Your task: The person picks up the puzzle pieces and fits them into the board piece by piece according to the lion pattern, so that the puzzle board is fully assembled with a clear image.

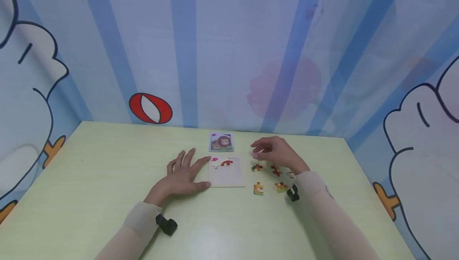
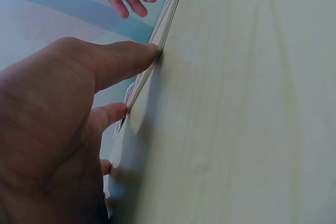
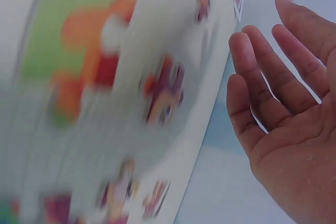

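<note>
A pale square puzzle board (image 1: 229, 178) lies on the table, with joined jigsaw pieces (image 1: 226, 163) along its top side. My left hand (image 1: 181, 181) is spread flat at the board's left side. Its thumb and index fingertips rest against the board's edge (image 2: 169, 17) in the left wrist view. Over the loose jigsaw pieces (image 1: 257, 167) to the right of the board, my right hand (image 1: 277, 151) hovers with fingers loosely bent. The right wrist view shows that hand (image 3: 294, 108) with nothing between its fingers, above a blurred orange and green piece (image 3: 94, 40).
Behind the board lies a small picture card (image 1: 221, 142) showing a lion. Several more loose pieces, among them a yellowish one (image 1: 258, 188), lie near the right forearm. A striped blue curtain (image 1: 222, 53) hangs along the table's back edge.
</note>
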A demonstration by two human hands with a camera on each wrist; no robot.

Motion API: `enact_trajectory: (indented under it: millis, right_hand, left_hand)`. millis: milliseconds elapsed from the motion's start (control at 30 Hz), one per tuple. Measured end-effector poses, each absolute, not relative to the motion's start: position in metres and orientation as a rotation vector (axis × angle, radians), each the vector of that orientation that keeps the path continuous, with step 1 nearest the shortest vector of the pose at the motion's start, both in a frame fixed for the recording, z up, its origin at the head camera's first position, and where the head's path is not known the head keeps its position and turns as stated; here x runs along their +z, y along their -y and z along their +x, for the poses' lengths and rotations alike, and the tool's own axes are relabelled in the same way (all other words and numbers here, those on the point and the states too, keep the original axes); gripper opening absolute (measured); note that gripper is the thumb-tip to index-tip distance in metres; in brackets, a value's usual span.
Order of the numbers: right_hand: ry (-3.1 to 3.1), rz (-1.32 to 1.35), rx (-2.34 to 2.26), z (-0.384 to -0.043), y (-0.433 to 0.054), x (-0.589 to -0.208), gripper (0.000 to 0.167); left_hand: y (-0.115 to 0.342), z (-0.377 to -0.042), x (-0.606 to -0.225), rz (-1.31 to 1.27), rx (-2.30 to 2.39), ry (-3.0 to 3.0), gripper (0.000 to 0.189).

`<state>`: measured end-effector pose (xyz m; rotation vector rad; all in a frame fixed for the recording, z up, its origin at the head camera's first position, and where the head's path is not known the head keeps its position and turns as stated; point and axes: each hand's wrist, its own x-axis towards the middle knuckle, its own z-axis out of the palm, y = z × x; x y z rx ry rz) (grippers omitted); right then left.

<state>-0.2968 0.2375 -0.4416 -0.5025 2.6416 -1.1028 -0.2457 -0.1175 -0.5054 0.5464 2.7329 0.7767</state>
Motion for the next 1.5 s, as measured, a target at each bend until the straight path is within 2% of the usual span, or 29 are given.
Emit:
enact_trajectory:
  millis: [700, 1167, 1500]
  right_hand:
    - [-2.765, -0.286, -0.979, -0.288, -0.325, -0.445, 0.045]
    - [-2.786, -0.169, -0.91, -0.289, -0.35, -0.462, 0.046]
    - [-2.814, -0.141, -0.882, -0.292, -0.348, -0.467, 0.041]
  left_hand:
    - [0.117, -0.24, -0.492, 0.552, 0.764, -2.71, 0.086]
    - [0.118, -0.246, -0.507, 0.54, 0.738, -2.736, 0.087]
    - [0.118, -0.241, -0.499, 0.554, 0.797, -2.729, 0.086]
